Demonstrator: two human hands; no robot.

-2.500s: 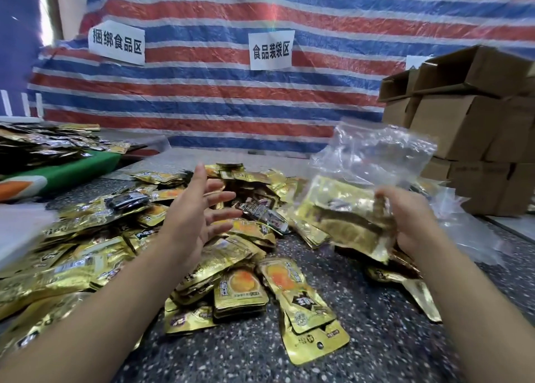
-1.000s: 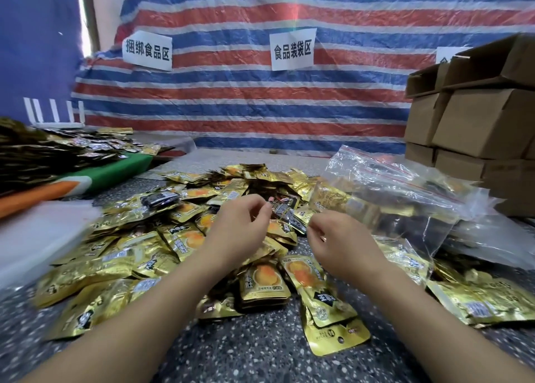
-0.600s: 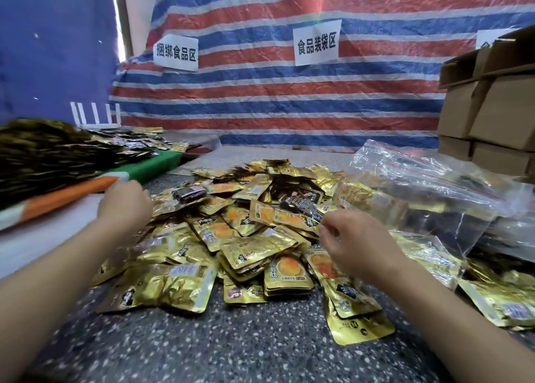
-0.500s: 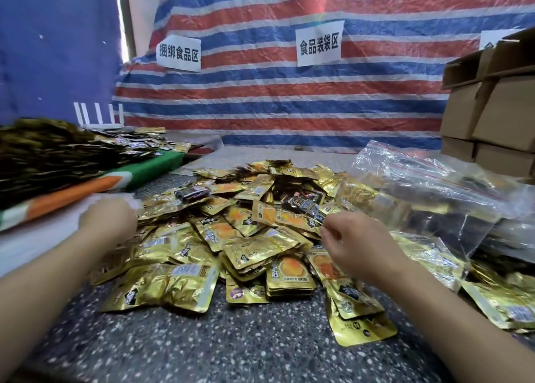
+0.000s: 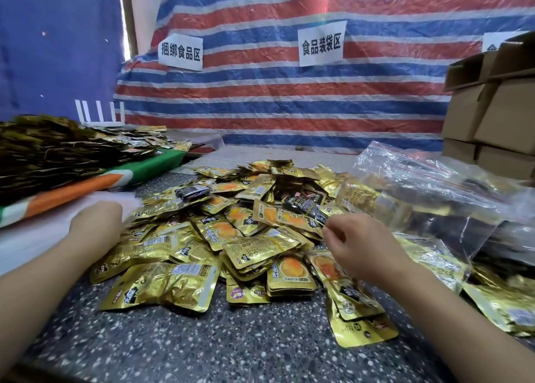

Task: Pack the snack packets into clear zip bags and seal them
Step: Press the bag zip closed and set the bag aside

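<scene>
A heap of gold snack packets (image 5: 231, 232) covers the middle of the speckled table (image 5: 220, 350). To the right lies a clear zip bag (image 5: 428, 197) with a red seal strip, filled with gold packets. My right hand (image 5: 362, 246) hovers over the heap just left of that bag, fingers loosely curled, with nothing visibly in them. My left hand (image 5: 95, 223) reaches to the left edge of the heap, at a white flat stack (image 5: 31, 238). Its fingers are hidden behind the back of the hand.
A tall stack of dark gold packets (image 5: 49, 151) rests on a green, white and orange board (image 5: 86, 185) at the left. Cardboard boxes (image 5: 492, 113) are piled at the right. A striped tarp (image 5: 289, 98) with paper signs hangs behind. More gold packets (image 5: 503, 304) lie at the right.
The filled zip bag went from my right hand down onto the table, both hands met at its edge, then my left hand swung left to the white stack. The view turned left.
</scene>
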